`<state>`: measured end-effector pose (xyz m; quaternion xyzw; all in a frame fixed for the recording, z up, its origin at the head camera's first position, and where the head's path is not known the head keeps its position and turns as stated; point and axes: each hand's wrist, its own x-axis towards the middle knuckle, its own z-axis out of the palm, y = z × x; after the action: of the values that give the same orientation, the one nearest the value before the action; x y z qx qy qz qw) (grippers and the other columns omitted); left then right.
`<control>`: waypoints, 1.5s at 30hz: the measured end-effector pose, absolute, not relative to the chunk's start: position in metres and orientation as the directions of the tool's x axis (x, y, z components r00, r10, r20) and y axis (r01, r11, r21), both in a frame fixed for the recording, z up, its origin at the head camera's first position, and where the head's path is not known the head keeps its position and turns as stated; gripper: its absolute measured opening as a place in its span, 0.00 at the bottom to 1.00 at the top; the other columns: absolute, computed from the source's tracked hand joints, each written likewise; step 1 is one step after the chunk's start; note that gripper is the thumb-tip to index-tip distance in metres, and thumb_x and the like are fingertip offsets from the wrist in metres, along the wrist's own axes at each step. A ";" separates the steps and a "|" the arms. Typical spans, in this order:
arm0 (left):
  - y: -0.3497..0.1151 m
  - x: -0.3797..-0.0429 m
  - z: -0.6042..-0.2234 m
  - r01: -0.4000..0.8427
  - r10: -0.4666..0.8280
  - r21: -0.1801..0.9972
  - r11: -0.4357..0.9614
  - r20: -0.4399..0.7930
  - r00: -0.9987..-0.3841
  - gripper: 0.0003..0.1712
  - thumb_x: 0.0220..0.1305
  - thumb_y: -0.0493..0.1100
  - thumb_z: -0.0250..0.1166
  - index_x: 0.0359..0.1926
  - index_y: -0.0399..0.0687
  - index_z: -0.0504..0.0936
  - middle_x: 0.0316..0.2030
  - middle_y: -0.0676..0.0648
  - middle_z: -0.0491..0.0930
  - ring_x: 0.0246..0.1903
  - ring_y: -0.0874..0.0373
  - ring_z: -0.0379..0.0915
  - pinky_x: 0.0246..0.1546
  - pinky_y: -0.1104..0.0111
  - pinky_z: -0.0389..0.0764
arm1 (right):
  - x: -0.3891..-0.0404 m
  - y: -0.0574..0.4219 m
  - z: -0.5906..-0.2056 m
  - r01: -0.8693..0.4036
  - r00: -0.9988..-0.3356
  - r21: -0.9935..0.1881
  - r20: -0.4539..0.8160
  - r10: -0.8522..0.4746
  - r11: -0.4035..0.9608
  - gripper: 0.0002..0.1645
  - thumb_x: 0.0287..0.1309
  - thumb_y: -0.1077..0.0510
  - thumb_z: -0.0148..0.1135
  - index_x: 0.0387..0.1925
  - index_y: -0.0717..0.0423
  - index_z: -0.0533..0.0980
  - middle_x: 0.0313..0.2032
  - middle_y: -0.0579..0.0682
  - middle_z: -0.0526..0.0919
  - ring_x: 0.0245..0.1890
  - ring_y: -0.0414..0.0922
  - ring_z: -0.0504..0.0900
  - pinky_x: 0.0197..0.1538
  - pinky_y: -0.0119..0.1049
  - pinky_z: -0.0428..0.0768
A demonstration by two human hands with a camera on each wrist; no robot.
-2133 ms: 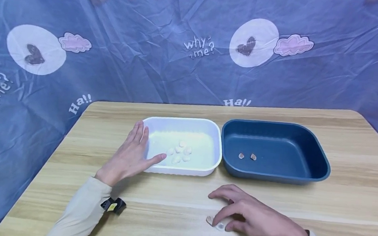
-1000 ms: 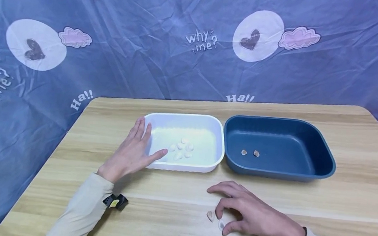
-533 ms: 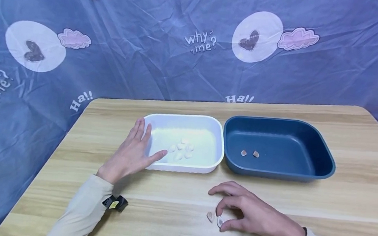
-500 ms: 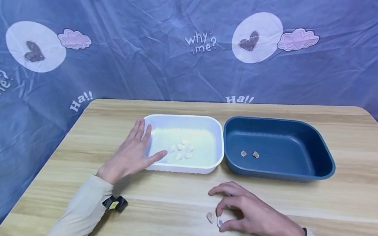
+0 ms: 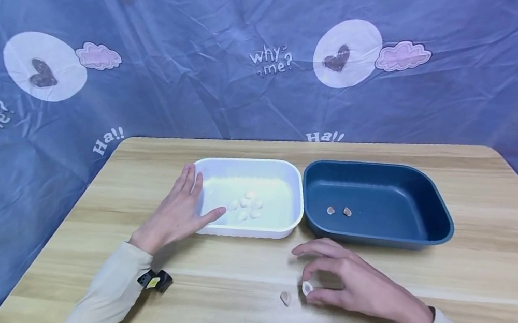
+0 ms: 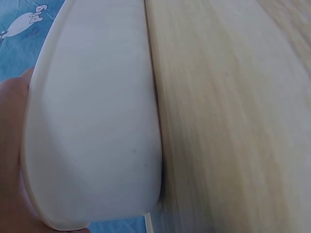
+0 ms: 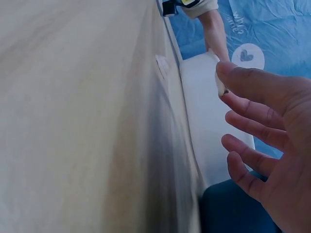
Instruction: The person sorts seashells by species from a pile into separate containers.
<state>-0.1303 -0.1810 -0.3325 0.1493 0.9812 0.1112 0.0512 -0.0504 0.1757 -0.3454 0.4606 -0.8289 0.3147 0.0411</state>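
In the head view my right hand (image 5: pixel 359 285) pinches a small white shell (image 5: pixel 307 288) between thumb and index finger, a little above the table. The right wrist view shows that pale, thin shell (image 7: pixel 219 80) at the fingertips, with the other fingers loosely bent. A brownish shell (image 5: pixel 285 298) lies on the table to its left. My left hand (image 5: pixel 176 213) rests on the left end of a white plastic basin (image 5: pixel 252 232), fingers straight. Several pale shells (image 5: pixel 244 205) lie in it. Two brownish shells (image 5: pixel 347 211) sit in the dark blue basin (image 5: pixel 373 240) beside it.
Both basins stand side by side, close together, toward the back of the wooden table (image 5: pixel 208 302). Behind the table hangs a blue printed cloth (image 5: pixel 191 82). A small black device (image 5: pixel 156 280) is strapped at my left wrist.
My right hand first reaches to the white shell on the table, then pinches it, and now has it raised slightly toward the basins. The left hand stays on the white basin.
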 end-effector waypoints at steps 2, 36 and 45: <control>-0.182 -0.130 -0.333 0.281 0.304 0.233 0.931 -0.069 -0.950 0.63 0.61 0.79 0.41 0.73 0.30 0.41 0.73 0.34 0.26 0.73 0.45 0.19 0.73 0.53 0.36 | -0.051 0.177 -0.343 -0.780 -0.585 -0.492 0.355 -0.729 0.386 0.13 0.51 0.51 0.73 0.36 0.35 0.78 0.56 0.43 0.76 0.58 0.43 0.71 0.63 0.21 0.60; -0.182 -0.127 -0.333 0.303 0.319 0.227 0.926 -0.033 -0.947 0.62 0.61 0.78 0.43 0.73 0.30 0.44 0.74 0.31 0.31 0.73 0.42 0.23 0.73 0.51 0.40 | -0.084 0.250 -0.303 -0.657 -0.754 -0.498 0.426 -0.501 0.566 0.26 0.39 0.69 0.77 0.36 0.37 0.80 0.52 0.40 0.79 0.52 0.33 0.74 0.44 0.20 0.71; -0.183 -0.127 -0.333 0.300 0.316 0.234 0.925 -0.035 -0.948 0.62 0.61 0.78 0.42 0.73 0.30 0.44 0.73 0.32 0.30 0.73 0.42 0.22 0.73 0.51 0.39 | -0.112 0.271 -0.318 -0.566 -0.823 -0.446 0.352 -0.446 0.693 0.16 0.46 0.62 0.75 0.34 0.39 0.81 0.48 0.45 0.82 0.41 0.34 0.77 0.35 0.25 0.73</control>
<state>-0.1266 -0.1830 -0.3326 0.1571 0.9803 0.1138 0.0361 -0.1121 0.2711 -0.3183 0.2771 -0.9137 0.2768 0.1084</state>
